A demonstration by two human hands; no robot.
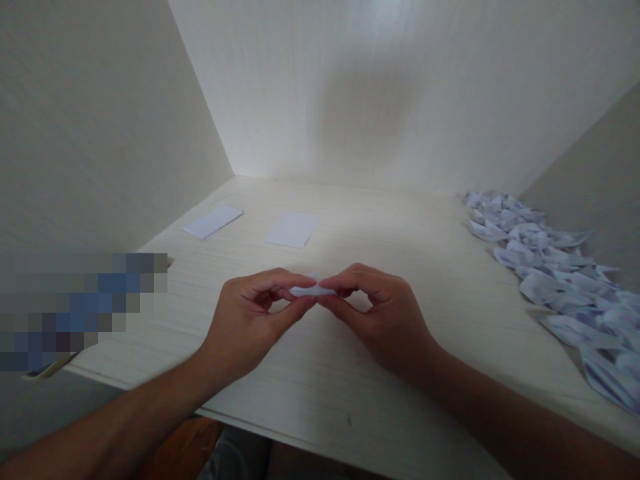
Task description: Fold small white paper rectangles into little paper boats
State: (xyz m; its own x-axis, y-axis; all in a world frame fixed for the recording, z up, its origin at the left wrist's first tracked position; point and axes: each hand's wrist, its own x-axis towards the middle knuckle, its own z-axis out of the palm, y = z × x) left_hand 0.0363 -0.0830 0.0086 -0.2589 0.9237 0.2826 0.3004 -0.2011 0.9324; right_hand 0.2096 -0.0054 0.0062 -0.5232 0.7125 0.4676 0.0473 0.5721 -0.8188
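A small folded piece of white paper [314,291] is held just above the table, level with its middle. My left hand [260,307] pinches its left side between thumb and fingers. From the other side, my right hand [383,307] grips it the same way, and the two thumbs and index fingertips almost meet at the centre. Much of the paper is hidden behind the fingers, so its exact shape cannot be told. Beyond the hands lies a flat white paper sheet [293,229], and farther left sits a stack of white paper slips [215,221].
Along the right side of the white table [400,413] runs a long heap of folded white paper pieces [565,280]. Pale panels [350,93] rise at the back and both sides. A pixelated patch covers something at the left edge.
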